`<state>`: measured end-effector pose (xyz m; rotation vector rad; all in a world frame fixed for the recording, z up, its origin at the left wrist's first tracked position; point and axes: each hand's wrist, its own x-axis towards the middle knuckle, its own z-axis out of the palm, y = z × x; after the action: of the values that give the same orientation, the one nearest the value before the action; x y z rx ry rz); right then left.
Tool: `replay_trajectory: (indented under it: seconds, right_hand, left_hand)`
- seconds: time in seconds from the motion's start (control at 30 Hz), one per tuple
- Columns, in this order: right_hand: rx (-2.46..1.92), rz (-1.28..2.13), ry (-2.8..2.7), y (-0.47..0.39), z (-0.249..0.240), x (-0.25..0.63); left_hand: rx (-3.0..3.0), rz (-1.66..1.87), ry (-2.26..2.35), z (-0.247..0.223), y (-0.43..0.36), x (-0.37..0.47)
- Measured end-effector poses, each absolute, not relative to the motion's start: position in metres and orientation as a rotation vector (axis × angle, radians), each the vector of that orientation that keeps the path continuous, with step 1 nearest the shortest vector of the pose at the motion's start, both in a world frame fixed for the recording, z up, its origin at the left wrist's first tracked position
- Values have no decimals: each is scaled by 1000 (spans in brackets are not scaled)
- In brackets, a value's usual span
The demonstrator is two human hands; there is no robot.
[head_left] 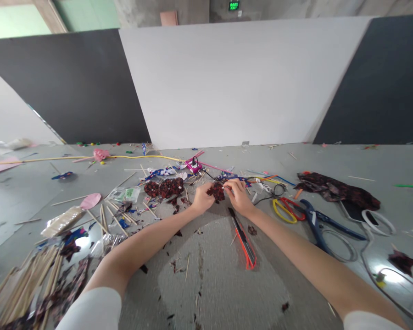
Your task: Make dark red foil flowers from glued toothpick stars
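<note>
Near the middle of the view, my left hand (203,199) is closed on the left side of a dark red-and-black patterned fabric piece (219,192). My right hand (238,196) pinches at the right edge of the same piece, with a small pale bit at the fingertips. Two similar round fabric pieces (171,188) lie to the left of my hands. Just below my right hand rests a red and black utility knife (242,240). A magenta power socket block (193,165) with a black plug sits behind my hands.
Yellow and red-handled scissors (285,211), blue pliers (316,224) and a dark cloth (337,191) partly over a phone (359,213) lie at right. Wooden sticks (27,284), scraps and plastic packets (62,222) cover the left. A white panel (241,87) stands behind.
</note>
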<state>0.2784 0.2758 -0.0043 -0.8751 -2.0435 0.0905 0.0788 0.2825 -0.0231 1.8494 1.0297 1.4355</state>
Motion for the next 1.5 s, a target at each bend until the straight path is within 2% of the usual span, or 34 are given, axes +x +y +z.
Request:
replay_trajectory:
  seconds: [1.5]
  right_hand:
    - [-926, 101, -2003, 276, -3, 276]
  left_hand:
    - [1725, 1349, 1017, -19, 281, 79]
